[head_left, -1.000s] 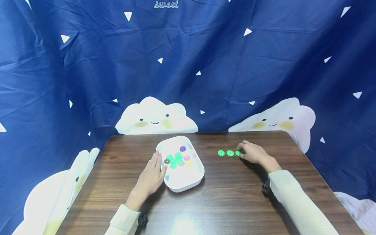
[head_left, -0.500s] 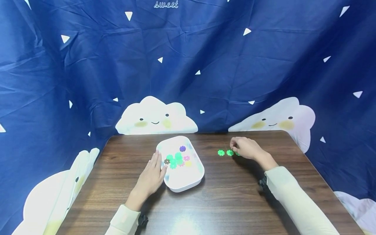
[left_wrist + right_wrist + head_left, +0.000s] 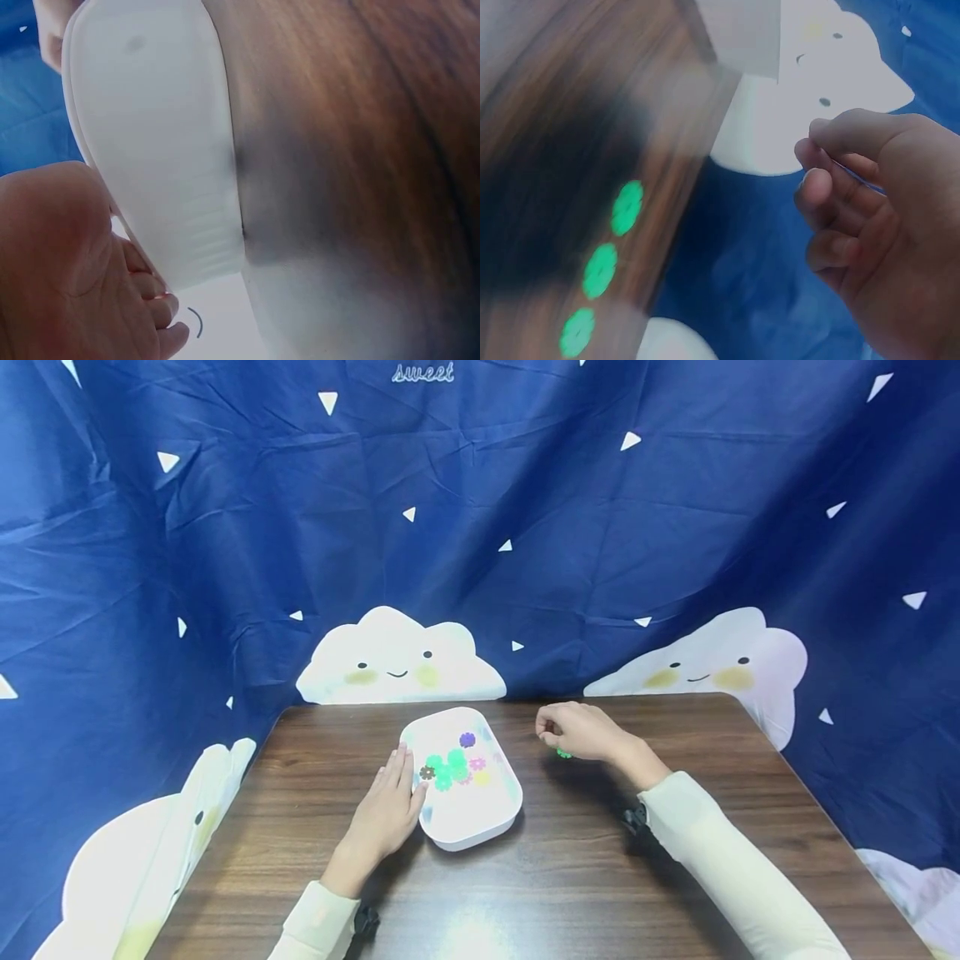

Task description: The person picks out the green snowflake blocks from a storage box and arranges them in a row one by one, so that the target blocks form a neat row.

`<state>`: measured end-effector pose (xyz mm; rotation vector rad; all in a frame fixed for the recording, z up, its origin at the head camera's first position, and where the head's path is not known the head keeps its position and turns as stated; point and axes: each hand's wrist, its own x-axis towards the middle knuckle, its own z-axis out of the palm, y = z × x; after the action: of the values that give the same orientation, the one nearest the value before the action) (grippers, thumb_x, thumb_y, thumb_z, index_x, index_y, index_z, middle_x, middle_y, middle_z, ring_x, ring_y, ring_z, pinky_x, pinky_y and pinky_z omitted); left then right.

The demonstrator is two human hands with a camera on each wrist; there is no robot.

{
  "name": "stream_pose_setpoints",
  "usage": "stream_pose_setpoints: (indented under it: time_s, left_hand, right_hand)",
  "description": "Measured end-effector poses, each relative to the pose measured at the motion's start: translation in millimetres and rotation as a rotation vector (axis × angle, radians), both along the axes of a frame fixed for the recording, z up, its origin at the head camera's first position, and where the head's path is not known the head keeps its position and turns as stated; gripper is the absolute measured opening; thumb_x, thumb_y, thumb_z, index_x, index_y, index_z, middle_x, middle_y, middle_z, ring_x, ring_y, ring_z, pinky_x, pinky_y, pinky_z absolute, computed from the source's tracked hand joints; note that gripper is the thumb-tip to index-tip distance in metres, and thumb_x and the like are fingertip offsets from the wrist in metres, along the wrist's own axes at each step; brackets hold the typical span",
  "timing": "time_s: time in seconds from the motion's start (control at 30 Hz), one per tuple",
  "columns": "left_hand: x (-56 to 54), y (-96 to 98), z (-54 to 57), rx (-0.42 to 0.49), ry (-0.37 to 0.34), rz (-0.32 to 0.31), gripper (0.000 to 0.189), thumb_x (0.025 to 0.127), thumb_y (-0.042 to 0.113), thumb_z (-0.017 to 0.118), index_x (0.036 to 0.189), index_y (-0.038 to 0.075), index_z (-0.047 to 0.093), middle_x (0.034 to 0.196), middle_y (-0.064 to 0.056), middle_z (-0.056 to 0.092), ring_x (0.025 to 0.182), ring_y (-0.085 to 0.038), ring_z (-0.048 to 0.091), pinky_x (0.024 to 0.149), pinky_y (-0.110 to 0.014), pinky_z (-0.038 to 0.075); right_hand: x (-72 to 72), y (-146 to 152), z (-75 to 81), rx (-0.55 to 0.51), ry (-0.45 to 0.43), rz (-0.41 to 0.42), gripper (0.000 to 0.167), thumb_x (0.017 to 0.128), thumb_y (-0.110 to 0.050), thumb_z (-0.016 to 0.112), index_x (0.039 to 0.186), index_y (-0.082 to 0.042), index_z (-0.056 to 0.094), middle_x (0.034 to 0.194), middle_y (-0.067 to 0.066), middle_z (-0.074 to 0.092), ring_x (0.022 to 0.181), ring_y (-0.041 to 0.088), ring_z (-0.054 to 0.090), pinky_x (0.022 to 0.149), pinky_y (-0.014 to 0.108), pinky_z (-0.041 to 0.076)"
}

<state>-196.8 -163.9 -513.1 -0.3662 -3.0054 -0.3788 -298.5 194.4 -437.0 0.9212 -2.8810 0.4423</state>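
Note:
My left hand (image 3: 384, 812) lies with straight fingers along the left side of a white plastic tray (image 3: 467, 822); in the left wrist view the fingers sit at its rim. Inside the tray are several flower-shaped plastic discs: green ones (image 3: 443, 777), a purple one (image 3: 467, 740), a brown one (image 3: 427, 772), a yellow one (image 3: 481, 778) and pink ones. My right hand (image 3: 588, 731) is above the table right of the tray, fingers loosely bent, nothing seen between them. Beneath it, three green discs (image 3: 600, 270) form a row, mostly hidden by the hand in the head view.
The brown wooden table (image 3: 570, 877) has its far edge just behind the tray and discs. A blue curtain (image 3: 480, 543) with white clouds and triangles hangs behind and at both sides.
My right hand has let go of the rightmost green disc and moved left over the row toward the tray. The left hand and tray have stayed in place.

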Motion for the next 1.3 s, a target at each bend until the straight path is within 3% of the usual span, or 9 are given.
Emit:
stream_pose_setpoints:
  time_s: [0.57, 0.73, 1.0, 1.3]
  left_hand:
    - [-1.7, 2.0, 2.2, -0.026, 0.024, 0.003, 0.069, 0.115, 0.038, 0.036, 0.164, -0.01, 0.028, 0.176, -0.026, 0.017, 0.164, -0.042, 0.023, 0.133, -0.057, 0.025]
    - [-4.1, 0.4, -3.6, -0.03, 0.061, -0.003, 0.068, 0.115, 0.038, 0.033, 0.164, -0.009, 0.028, 0.176, -0.026, 0.018, 0.164, -0.042, 0.023, 0.132, -0.058, 0.026]
    - [-2.3, 3.9, -0.2, 0.004, 0.064, -0.013, 0.064, 0.114, 0.031, 0.037, 0.162, -0.011, 0.031, 0.174, -0.028, 0.023, 0.163, -0.043, 0.026, 0.132, -0.058, 0.027]
    - [-2.7, 5.5, -1.3, 0.009, 0.077, -0.023, 0.062, 0.114, 0.029, 0.038, 0.161, -0.012, 0.033, 0.173, -0.029, 0.026, 0.162, -0.044, 0.028, 0.131, -0.059, 0.029]
  right_hand:
    - [-12.9, -84.5, 10.1, 0.076, -0.07, 0.144, 0.005, 0.101, -0.022, 0.07, 0.099, -0.024, 0.074, 0.091, -0.012, 0.07, 0.077, 0.009, 0.059, 0.07, 0.028, 0.053]
    - [-18.7, -106.1, 14.9, 0.093, -0.069, 0.176, 0.007, 0.102, -0.023, 0.07, 0.095, -0.024, 0.072, 0.091, -0.011, 0.07, 0.08, 0.009, 0.059, 0.071, 0.029, 0.053]
    - [-27.2, -131.3, 14.8, 0.087, -0.071, 0.222, 0.01, 0.1, -0.019, 0.072, 0.09, -0.021, 0.072, 0.085, -0.009, 0.07, 0.077, 0.009, 0.058, 0.069, 0.025, 0.049]
    - [-31.0, -157.6, 9.6, 0.111, -0.061, 0.247, 0.007, 0.102, -0.019, 0.07, 0.1, -0.017, 0.076, 0.091, -0.005, 0.074, 0.081, 0.011, 0.062, 0.076, 0.026, 0.054]
